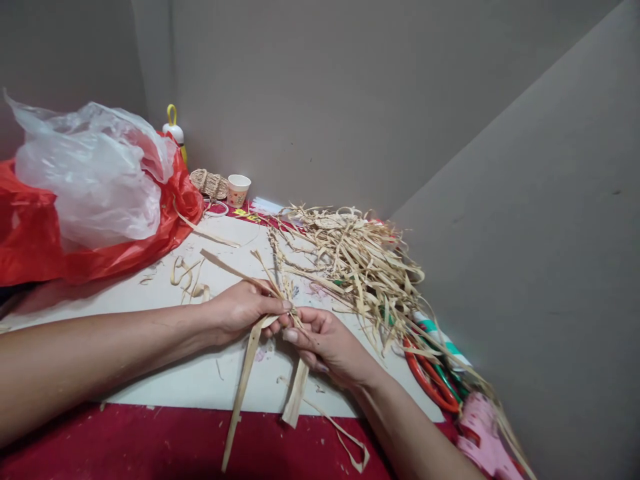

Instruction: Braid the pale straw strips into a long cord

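My left hand pinches a braid of dry straw-coloured leaf strips between thumb and fingers. Close against it, my right hand is closed on the same work from the right side. The finished part of the braid runs away from me over the white board. Loose strip ends stick out: one flat strip hangs down toward me under the left hand, and a wider strip hangs below the right hand. Another strip points up and left. My fingers hide the crossing point of the strips.
A large heap of dry strips lies at the right. Red and clear plastic bags fill the left. A paper cup, a woven straw piece and a bottle stand behind. Red-handled scissors and a pink object lie at right.
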`<action>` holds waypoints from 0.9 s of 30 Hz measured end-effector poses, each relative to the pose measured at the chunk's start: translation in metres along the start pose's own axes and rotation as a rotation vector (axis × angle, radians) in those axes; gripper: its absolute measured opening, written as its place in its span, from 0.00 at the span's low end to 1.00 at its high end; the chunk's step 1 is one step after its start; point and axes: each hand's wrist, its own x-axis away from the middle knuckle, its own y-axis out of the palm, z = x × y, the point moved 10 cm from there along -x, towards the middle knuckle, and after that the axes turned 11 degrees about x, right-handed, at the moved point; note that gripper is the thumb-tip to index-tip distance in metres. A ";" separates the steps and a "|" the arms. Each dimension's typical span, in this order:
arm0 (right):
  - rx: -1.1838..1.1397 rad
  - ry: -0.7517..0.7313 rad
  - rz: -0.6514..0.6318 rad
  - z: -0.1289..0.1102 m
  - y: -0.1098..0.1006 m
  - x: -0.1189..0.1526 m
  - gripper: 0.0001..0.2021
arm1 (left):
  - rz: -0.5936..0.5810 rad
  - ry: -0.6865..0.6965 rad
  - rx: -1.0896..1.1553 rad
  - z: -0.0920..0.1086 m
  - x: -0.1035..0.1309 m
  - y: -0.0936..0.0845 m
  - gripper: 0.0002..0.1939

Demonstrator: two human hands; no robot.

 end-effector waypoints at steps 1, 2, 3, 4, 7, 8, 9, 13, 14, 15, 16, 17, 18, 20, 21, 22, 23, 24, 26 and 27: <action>-0.003 0.002 0.012 0.000 0.000 0.000 0.09 | -0.002 0.014 -0.012 0.002 0.000 0.001 0.08; -0.009 -0.001 0.028 0.000 0.000 0.000 0.09 | -0.007 0.033 -0.033 0.005 0.001 0.001 0.08; -0.023 -0.004 0.047 0.000 0.000 0.000 0.10 | -0.012 0.060 -0.059 0.008 0.001 0.003 0.08; -0.046 -0.005 0.065 0.000 0.000 0.001 0.13 | -0.020 0.091 -0.089 0.011 0.002 0.004 0.09; -0.171 0.026 0.104 0.003 0.001 0.002 0.16 | -0.034 0.209 -0.224 0.022 0.006 0.010 0.08; -0.226 0.043 0.114 0.005 0.002 0.002 0.15 | -0.022 0.256 -0.279 0.026 0.008 0.011 0.08; -0.285 0.062 0.120 0.007 0.003 0.003 0.15 | 0.003 0.307 -0.329 0.030 0.011 0.010 0.08; -0.468 0.095 0.103 0.009 0.010 0.006 0.12 | 0.000 0.487 -0.570 0.044 0.026 0.016 0.10; -0.482 0.092 0.105 0.009 0.011 0.006 0.11 | -0.058 0.527 -0.678 0.045 0.029 0.023 0.11; -0.481 0.083 0.116 0.009 0.010 0.007 0.11 | -0.116 0.572 -0.806 0.045 0.032 0.031 0.12; -0.469 0.071 0.131 0.008 0.009 0.007 0.10 | -0.154 0.626 -0.948 0.045 0.035 0.037 0.13; -0.453 0.061 0.145 0.007 0.008 0.007 0.10 | -0.166 0.693 -1.090 0.045 0.039 0.042 0.13; -0.438 0.055 0.153 0.007 0.007 0.007 0.11 | -0.159 0.766 -1.227 0.046 0.042 0.046 0.13; -0.415 0.053 0.158 0.007 0.007 0.007 0.11 | -0.124 0.902 -1.469 0.047 0.048 0.054 0.12; -0.404 0.058 0.154 0.007 0.007 0.007 0.12 | -0.131 0.954 -1.565 0.045 0.051 0.058 0.11; -0.391 0.065 0.145 0.008 0.007 0.007 0.14 | -0.143 1.001 -1.644 0.044 0.054 0.062 0.10; -0.373 0.069 0.133 0.007 0.007 0.007 0.16 | -0.153 1.042 -1.708 0.042 0.056 0.066 0.09; -0.351 0.070 0.120 0.007 0.007 0.007 0.18 | -0.166 1.075 -1.761 0.041 0.059 0.069 0.09; -0.307 0.063 0.091 0.005 0.007 0.006 0.20 | -0.191 1.124 -1.829 0.039 0.062 0.073 0.08; -0.286 0.052 0.078 0.003 0.007 0.006 0.20 | -0.199 1.138 -1.852 0.039 0.063 0.074 0.08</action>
